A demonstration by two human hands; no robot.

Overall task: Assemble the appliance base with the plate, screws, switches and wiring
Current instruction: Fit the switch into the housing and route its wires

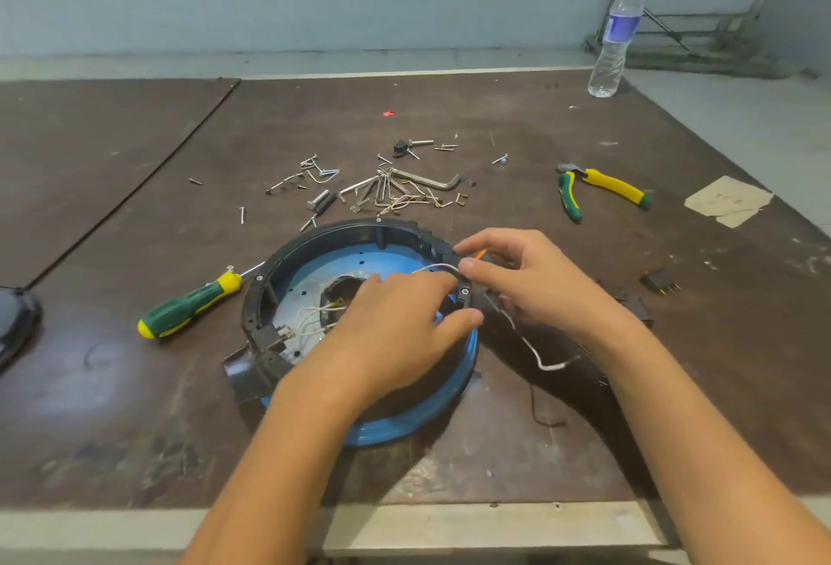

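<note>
Appliance base point(404, 425) sits on the table point(135, 407) near the front edge, right under both hands. The black ring point(341, 234) is on top and the perforated blue plate point(310, 272) shows inside.

Left hand point(395, 321) is clamped on the ring's right side, thumb outside and fingers curled over the inside, probably to stop the base turning or sliding.

Right hand point(530, 281) is closed in a pinch at the rim just beside the left thumb. It holds the end of the white wire point(438, 268), and an orange tip shows between thumb and forefinger. What the tip plugs into is hidden.

The wire arches from the centre hole over the ring to that pinch, so this looks like routing or connecting the wiring at the rim.

- Screwdriver point(189, 306) lies just left of the base, shaft toward it, within reach.
- Loose screws and hex keys point(395, 189) are piled just behind the base.
- Pliers point(602, 191) are farther right.
- Spare switches point(658, 283) wait on the table beyond the right hand, not yet fitted.
- Water bottle point(616, 34) stands at the far edge, well apart.
</note>
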